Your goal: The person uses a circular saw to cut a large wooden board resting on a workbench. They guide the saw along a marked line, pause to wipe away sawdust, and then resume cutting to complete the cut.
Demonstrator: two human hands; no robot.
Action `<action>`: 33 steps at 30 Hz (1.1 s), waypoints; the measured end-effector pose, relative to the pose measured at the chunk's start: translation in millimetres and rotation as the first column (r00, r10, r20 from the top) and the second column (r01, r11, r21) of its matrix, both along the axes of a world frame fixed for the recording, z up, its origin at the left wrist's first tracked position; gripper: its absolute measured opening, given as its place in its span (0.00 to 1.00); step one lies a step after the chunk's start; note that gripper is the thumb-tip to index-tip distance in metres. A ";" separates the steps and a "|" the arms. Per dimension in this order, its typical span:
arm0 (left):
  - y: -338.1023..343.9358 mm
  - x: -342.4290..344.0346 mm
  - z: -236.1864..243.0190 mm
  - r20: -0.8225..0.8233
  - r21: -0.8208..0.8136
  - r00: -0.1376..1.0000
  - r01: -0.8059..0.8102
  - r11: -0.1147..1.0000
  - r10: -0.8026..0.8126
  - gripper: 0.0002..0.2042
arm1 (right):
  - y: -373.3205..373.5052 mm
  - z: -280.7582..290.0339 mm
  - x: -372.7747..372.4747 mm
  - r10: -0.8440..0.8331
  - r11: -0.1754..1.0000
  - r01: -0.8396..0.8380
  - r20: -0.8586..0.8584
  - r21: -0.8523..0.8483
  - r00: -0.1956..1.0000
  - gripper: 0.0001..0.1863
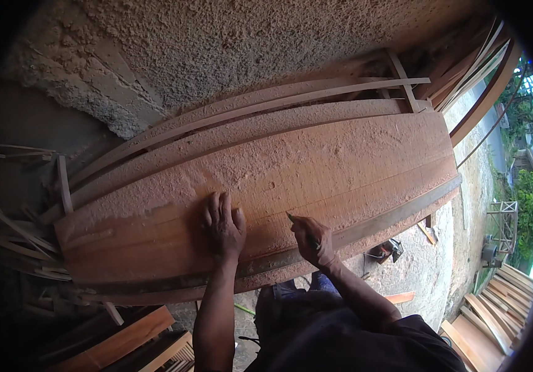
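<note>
A wide reddish-brown wooden board lies in front of me, strewn with fine sawdust and shavings. My left hand rests palm down on it, fingers spread and pointing away from me. To its right, my right hand is closed around a slim pencil whose greenish end points up and left, close to the board's surface. The fingers cover most of the pencil. A thin line runs lengthwise along the board near both hands. Along the near edge lies a long, straight greyish strip.
Behind the board run long wooden strips and a mound of sawdust. A dark power tool sits on the floor to the right. Stacked planks lie at lower right, more timber at lower left.
</note>
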State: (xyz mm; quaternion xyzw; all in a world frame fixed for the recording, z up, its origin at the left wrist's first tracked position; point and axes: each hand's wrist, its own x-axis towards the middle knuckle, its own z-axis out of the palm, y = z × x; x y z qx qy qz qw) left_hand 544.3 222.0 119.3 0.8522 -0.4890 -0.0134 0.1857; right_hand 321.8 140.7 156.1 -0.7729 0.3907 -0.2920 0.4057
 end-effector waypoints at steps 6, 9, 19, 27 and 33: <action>-0.6 -0.4 -1.7 -0.020 0.006 1.000 -0.008 1.000 0.008 0.26 | -21.6 -9.6 14.0 -0.041 0.999 0.042 -0.067 0.018 0.997 0.10; -1.3 -2.0 -2.3 -0.014 0.008 1.000 -0.011 1.000 0.012 0.26 | -14.1 -11.4 11.3 -0.022 1.000 0.023 -0.135 0.006 0.991 0.09; -1.2 0.3 -6.5 -0.011 -0.043 1.000 -0.004 0.999 0.004 0.25 | -35.1 1.7 12.4 0.054 0.993 -0.070 -0.159 -0.097 0.986 0.07; 9.4 2.4 -10.5 -0.056 -0.034 0.997 -0.045 0.998 0.043 0.26 | -42.7 5.6 13.8 0.076 0.997 -0.077 -0.116 -0.004 0.990 0.13; 3.0 0.9 -3.5 -0.124 0.008 0.991 -0.051 0.999 0.052 0.24 | -142.2 -5.9 145.9 0.124 0.843 -0.217 -0.215 -0.492 0.969 0.12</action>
